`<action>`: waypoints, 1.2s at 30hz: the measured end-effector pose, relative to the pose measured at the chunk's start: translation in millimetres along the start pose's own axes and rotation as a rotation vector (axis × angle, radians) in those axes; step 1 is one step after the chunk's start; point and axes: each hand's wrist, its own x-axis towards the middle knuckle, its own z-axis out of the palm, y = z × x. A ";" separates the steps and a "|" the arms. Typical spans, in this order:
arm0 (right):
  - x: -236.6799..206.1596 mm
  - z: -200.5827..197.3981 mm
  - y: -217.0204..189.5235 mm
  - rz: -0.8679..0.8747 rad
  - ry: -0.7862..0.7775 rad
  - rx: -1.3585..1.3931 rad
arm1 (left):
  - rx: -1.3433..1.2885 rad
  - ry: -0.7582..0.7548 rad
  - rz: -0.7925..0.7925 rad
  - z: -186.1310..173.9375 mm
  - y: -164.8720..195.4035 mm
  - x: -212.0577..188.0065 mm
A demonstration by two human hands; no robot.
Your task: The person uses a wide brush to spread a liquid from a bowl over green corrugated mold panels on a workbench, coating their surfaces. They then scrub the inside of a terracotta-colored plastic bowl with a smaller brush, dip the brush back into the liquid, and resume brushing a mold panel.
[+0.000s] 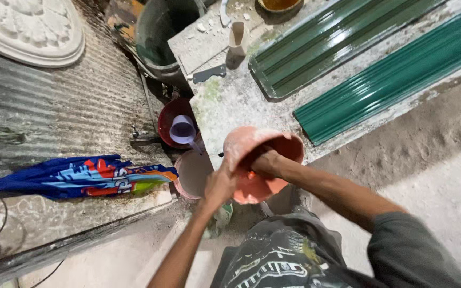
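Head | right hand (265,161) hidden inside orange bowl (260,160) | left hand (221,184) outside

A plaster-spattered grey slab workbench (236,101) runs from the centre to the upper right of the frame, carrying two long green ribbed moulding strips (380,74), a small pale cup (238,37) and a dark metal scraper (209,73) near its upper-left edge.

A folded blue umbrella (76,177) lies near green ribbed moulds (348,37) and a white rosette (30,29).
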 end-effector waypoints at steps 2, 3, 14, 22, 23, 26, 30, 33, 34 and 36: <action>-18.2 -10.8 14.3 0.037 -0.031 -0.058 | 0.043 0.025 0.142 26.0 -4.0 -14.8; -25.1 -10.0 17.0 0.060 0.009 -0.079 | 0.116 0.036 0.209 39.9 -5.1 -24.9; -52.4 79.1 -5.5 0.722 0.497 1.109 | -0.379 0.107 -0.076 112.3 -8.7 -82.9; -110.5 99.9 -7.7 0.327 0.743 0.399 | -0.553 0.196 -0.144 136.5 -32.9 -83.0; -115.3 104.9 -16.5 0.478 0.741 0.867 | -0.508 0.112 -0.251 134.3 -31.4 -80.8; -122.3 99.3 -30.4 0.803 0.456 1.639 | -0.440 -0.014 -0.415 124.0 -22.6 -77.9; -133.0 53.0 -33.6 0.998 0.444 0.554 | -0.467 0.089 -0.363 108.2 -10.9 -76.6; -135.4 26.7 -49.5 0.797 0.611 0.546 | -0.431 0.316 -0.110 96.9 -9.3 -66.2; -134.5 21.9 -57.1 0.685 0.565 0.781 | -0.409 0.420 0.023 94.2 -10.8 -61.6; -131.7 9.6 -66.8 0.605 0.396 0.831 | -0.487 0.160 -0.313 91.0 -15.1 -53.3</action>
